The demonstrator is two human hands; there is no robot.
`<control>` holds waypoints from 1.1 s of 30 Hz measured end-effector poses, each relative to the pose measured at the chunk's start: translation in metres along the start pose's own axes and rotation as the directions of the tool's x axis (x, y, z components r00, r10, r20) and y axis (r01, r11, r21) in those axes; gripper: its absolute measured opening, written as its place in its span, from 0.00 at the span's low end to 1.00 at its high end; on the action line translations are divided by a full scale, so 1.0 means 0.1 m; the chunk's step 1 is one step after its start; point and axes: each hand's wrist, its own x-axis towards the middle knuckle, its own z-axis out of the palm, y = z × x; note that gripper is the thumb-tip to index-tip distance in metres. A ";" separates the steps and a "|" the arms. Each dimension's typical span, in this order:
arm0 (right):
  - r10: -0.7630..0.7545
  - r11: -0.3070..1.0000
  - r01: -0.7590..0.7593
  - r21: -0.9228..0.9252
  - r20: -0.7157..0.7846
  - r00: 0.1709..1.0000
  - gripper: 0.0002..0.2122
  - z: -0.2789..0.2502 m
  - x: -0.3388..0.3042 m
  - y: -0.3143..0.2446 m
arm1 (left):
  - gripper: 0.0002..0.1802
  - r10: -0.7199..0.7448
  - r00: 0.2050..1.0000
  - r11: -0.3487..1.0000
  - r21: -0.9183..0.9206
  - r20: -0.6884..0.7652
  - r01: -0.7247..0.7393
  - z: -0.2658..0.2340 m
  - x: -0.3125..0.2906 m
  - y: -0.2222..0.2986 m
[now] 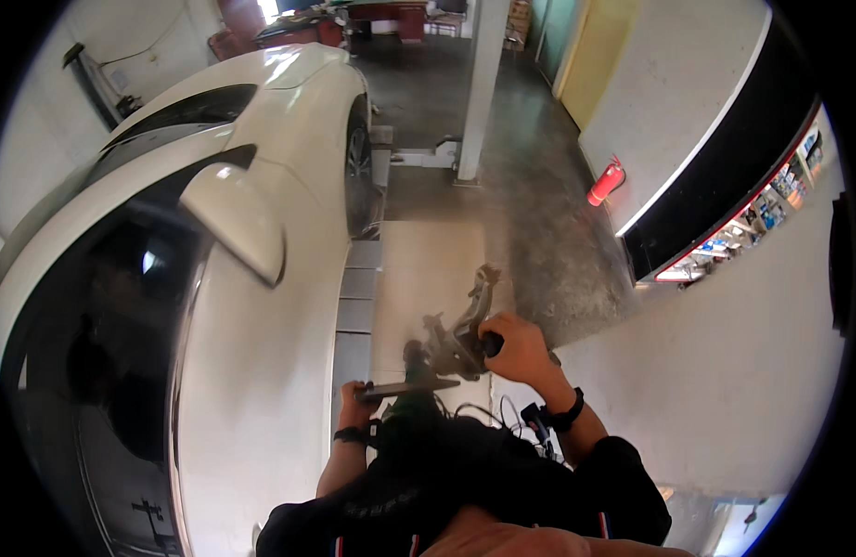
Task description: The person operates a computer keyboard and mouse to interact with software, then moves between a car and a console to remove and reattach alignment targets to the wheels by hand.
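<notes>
My right hand (519, 348) is closed round the dark, rounded end of a grey-brown metal car part (472, 325), which looks like a suspension knuckle with arms sticking out. One arm of that part points up and away from me. My left hand (355, 407) grips one end of a flat, narrow grey bar (409, 387), seen nearly edge-on, whose far end reaches in front of my body toward the metal part. Whether bar and part touch, I cannot tell. Both wrists carry dark bands, and black cables (507, 413) hang by my right forearm.
A white car (261, 343) stands close on my left, its side mirror (233, 218) jutting toward me. Along it runs a grey metal lift track (355, 316). Ahead are a white post (482, 93) and, by the right wall, a red fire extinguisher (606, 182).
</notes>
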 end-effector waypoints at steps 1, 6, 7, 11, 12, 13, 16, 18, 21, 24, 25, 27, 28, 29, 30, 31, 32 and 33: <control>0.007 1.000 -0.007 0.013 0.002 1.000 0.16 0.00 0.24 0.11 | 0.04 0.019 1.000 1.000 -0.003 -0.002 -0.019 0.07 0.32 0.14; 0.127 0.991 -0.129 -0.016 -0.105 0.986 0.16 -0.42 1.21 0.91 | 0.06 -0.097 0.991 0.986 -0.128 0.090 0.108 1.92 1.25 0.70; 0.158 0.987 -0.160 -0.003 -0.142 0.977 0.16 -0.52 1.32 1.08 | 0.05 -0.096 0.991 0.989 -0.105 0.089 0.105 2.35 1.15 0.77; 0.275 0.962 -0.264 0.075 -0.234 0.933 0.15 -0.91 2.00 1.71 | 0.04 -0.116 0.984 0.993 0.049 0.134 0.110 3.74 1.62 1.16; 0.308 0.951 -0.299 0.077 -0.240 0.920 0.15 -1.02 2.14 1.85 | 0.05 -0.151 0.980 0.987 0.067 0.129 0.143 3.97 1.93 1.14; 0.338 0.941 -0.330 0.077 -0.254 0.906 0.15 -1.12 2.29 2.02 | 0.05 -0.182 0.975 0.981 0.086 0.127 0.172 4.18 2.25 1.09; 0.365 0.931 -0.347 0.112 -0.311 0.878 0.16 -1.38 2.82 2.70 | 0.04 -0.098 0.963 0.943 0.332 0.252 0.009 4.82 3.11 0.92; 0.367 0.929 -0.362 0.077 -0.319 0.874 0.16 -1.57 3.11 3.18 | 0.05 -0.015 0.942 0.857 0.490 0.336 -0.162 5.22 3.60 0.76; 0.390 0.919 -0.386 0.081 -0.328 0.860 0.15 -1.90 3.55 3.76 | 0.04 -0.234 0.967 0.938 0.284 0.097 0.199 6.00 4.03 0.57; 0.442 0.894 -0.439 0.093 -0.348 0.827 0.16 -2.35 4.04 4.29 | 0.03 -0.262 0.965 0.920 0.300 -0.006 0.251 7.32 3.90 0.55; 0.455 0.887 -0.453 0.091 -0.350 0.819 0.16 -2.50 4.22 4.49 | 0.03 -0.262 0.965 0.920 0.308 0.026 0.242 7.59 4.01 0.49; 0.475 0.873 -0.481 0.078 -0.358 0.804 0.16 -2.77 4.55 4.86 | 0.03 -0.258 0.962 0.920 0.327 0.090 0.217 8.12 4.22 0.38; 0.487 0.865 -0.497 0.074 -0.366 0.793 0.16 -2.88 4.72 5.04 | 0.05 -0.286 0.958 0.892 0.371 0.025 0.257 8.62 4.19 0.42; 0.502 0.854 -0.516 0.070 -0.375 0.780 0.16 -3.00 4.89 5.24 | 0.07 -0.299 0.953 0.883 0.393 0.053 0.255 9.03 4.26 0.37; 0.502 0.848 -0.528 0.043 -0.380 0.777 0.15 -3.12 5.13 5.51 | 0.08 -0.303 0.948 0.879 0.413 0.094 0.240 9.49 4.43 0.34; 0.506 0.843 -0.537 0.041 -0.399 0.765 0.15 -3.23 5.36 5.79 | 0.09 -0.310 0.941 0.872 0.434 0.133 0.226 9.87 4.66 0.31; 0.504 0.844 -0.535 0.041 -0.402 0.764 0.15 -3.30 5.62 6.04 | 0.10 -0.163 0.885 0.733 0.654 0.435 -0.187 9.84 5.38 0.11; 0.497 0.848 -0.529 0.040 -0.408 0.766 0.14 -3.41 5.86 6.31 | 0.12 0.008 0.733 0.480 0.640 0.681 -0.600 9.80 6.08 -0.09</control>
